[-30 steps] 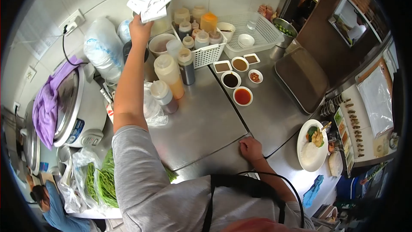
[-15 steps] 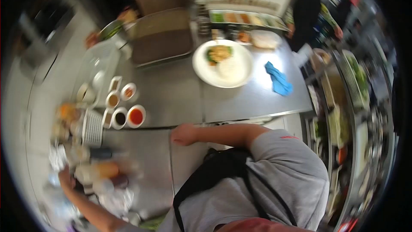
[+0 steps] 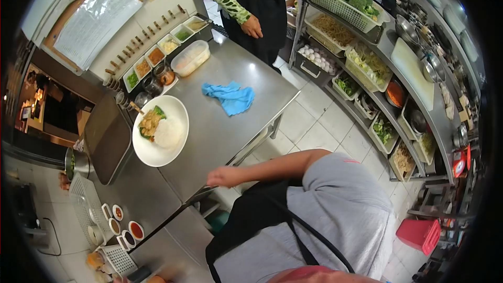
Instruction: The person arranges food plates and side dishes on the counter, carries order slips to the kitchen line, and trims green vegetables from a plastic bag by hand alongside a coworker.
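My right hand (image 3: 222,176) is loosely curled at the front edge of the steel table (image 3: 209,147), with nothing visible in it. Whether it rests on the edge cannot be told. A skin-coloured smear at the bottom edge seems to be my left hand (image 3: 170,271); its fingers are not readable. Beyond my right hand stands a white bowl (image 3: 179,144) with rice (image 3: 168,135) and a sauced topping with greens (image 3: 151,124). A crumpled blue cloth (image 3: 230,98) lies to its right. Sauce cups (image 3: 136,230) stand to the left, nearer my left hand.
A lidded plastic tub (image 3: 190,58) and a row of ingredient trays (image 3: 155,55) line the back. A dark tray (image 3: 107,136) stands left of the bowl. A co-worker's hand (image 3: 252,26) hangs beyond the table. Shelves with broccoli (image 3: 356,0) and vegetable baskets curve along the right.
My view has swung right, bringing the shelves and co-worker further in. My left hand, earlier among bottles and foil at left, is now a smear at the bottom. My right hand stays near the table edge.
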`<action>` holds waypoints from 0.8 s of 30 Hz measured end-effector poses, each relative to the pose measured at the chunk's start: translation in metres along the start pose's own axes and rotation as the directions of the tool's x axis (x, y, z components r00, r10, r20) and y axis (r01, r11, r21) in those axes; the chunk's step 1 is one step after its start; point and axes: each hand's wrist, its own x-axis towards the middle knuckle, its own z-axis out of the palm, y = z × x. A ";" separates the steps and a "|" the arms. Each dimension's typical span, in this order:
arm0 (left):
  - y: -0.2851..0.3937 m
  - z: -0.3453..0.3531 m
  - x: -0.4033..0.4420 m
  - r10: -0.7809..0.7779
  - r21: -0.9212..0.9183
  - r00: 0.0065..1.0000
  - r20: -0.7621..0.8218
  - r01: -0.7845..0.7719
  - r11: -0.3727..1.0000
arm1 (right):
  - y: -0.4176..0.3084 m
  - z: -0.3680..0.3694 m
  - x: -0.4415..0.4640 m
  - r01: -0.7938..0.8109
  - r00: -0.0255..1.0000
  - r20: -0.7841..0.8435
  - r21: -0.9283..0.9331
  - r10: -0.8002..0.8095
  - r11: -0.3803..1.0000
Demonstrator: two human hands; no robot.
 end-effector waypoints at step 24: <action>0.179 0.181 -0.151 0.082 -0.428 0.595 0.799 0.469 0.772 | 0.008 -0.226 0.013 -0.155 0.907 -0.421 -0.317 0.008 0.936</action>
